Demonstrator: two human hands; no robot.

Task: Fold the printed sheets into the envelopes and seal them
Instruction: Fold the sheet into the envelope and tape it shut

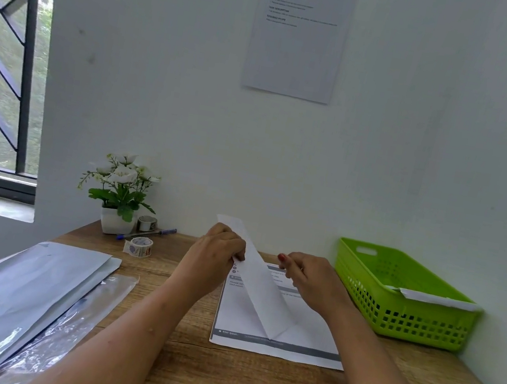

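Note:
A folded white sheet [259, 286] stands tilted on its lower corner above the stack of printed sheets [303, 343] in the middle of the desk. My left hand [215, 258] pinches the folded sheet's left edge near its upper end. My right hand [311, 281] is just right of the sheet with curled fingers at its right edge; the grip itself is hidden. A pile of grey-white envelopes [11, 288], partly in clear plastic wrap, lies at the left front of the desk.
A green plastic basket [393, 314] holding a white envelope [436, 299] stands at the right by the wall. At the back left are a potted white flower [119, 198], two tape rolls [141, 246] and a pen [150, 234]. A printed notice [301, 31] hangs on the wall.

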